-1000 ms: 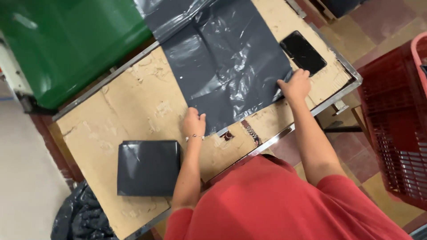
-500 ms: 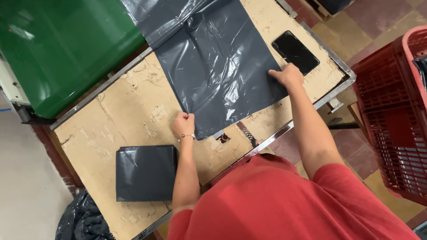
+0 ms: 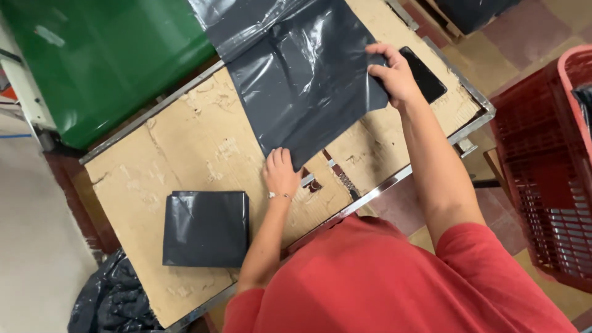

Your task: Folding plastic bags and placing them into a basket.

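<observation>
Dark grey plastic bag (image 3: pixel 302 80) spread flat across the cardboard-covered table (image 3: pixel 185 148), held at two corners.

Left hand (image 3: pixel 280 172) flat on the bag's near corner, fingers together and extended, pressing it down. Right hand (image 3: pixel 391 74) at the bag's right edge, fingers curled, apparently pinching the plastic, though the grip itself partly hidden. Black phone (image 3: pixel 425 74) just right of the bag, partly under that hand. Folded grey bag (image 3: pixel 206 228) lying left of the spread bag, well apart. Red plastic basket (image 3: pixel 549 160) standing right of the table.
</observation>
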